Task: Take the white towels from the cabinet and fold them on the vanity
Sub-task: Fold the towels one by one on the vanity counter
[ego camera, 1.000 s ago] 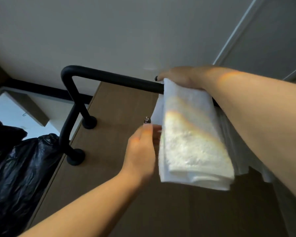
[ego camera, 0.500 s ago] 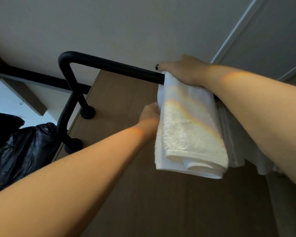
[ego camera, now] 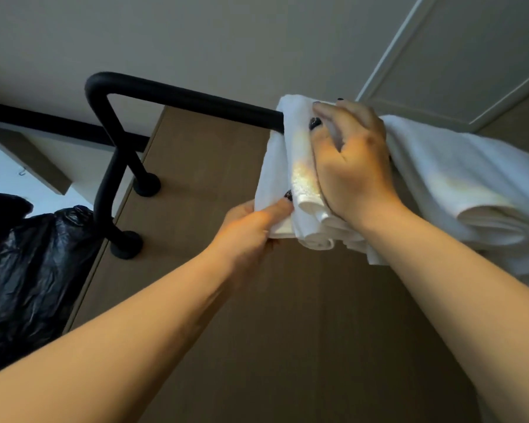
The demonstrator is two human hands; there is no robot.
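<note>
A matte black tubular metal rail (ego camera: 177,93) stands on a brown wooden panel (ego camera: 202,166); a crinkled black plastic bag (ego camera: 28,270), possibly a bin liner, sits left.

Black rail (ego camera: 190,97), fixed by two round feet to brown panel (ego camera: 214,166), running from upper left toward frame centre. Draped over rail: folded white towel (ego camera: 290,160) at centre, second towel (ego camera: 458,178) just right, touching it.

The black rail (ego camera: 190,96) is bare from its left bend to the folded towel (ego camera: 290,166), leaving open bar to reach along. Its 2 feet (ego camera: 126,244) stand on the brown panel (ego camera: 202,154) at left. Right of the towel, another towel (ego camera: 458,175) covers the rail. A black bag (ego camera: 28,270) crowds the lower left.
</note>
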